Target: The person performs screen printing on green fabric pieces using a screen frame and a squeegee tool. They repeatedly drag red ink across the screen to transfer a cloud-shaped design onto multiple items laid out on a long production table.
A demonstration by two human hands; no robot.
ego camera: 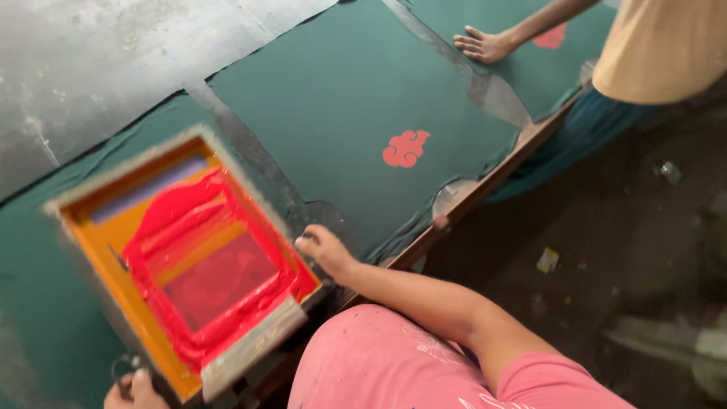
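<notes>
A wooden screen-printing frame [250,352] with an orange mesh and thick red ink [204,265] lies on dark green cloth [341,98] on a long table. My right hand [326,250] grips the frame's right edge near its corner. At the bottom left, my left hand [130,390] holds the frame's near corner, mostly cut off by the picture's edge. A red cloud-shaped print [406,148] shows on the cloth piece to the right of the frame.
Another person in a yellow shirt [666,45] stands at the far end, one hand [483,44] flat on another green cloth piece with a red print [553,36]. The table's wooden edge [485,189] runs diagonally. Dark floor with litter [547,260] lies to the right.
</notes>
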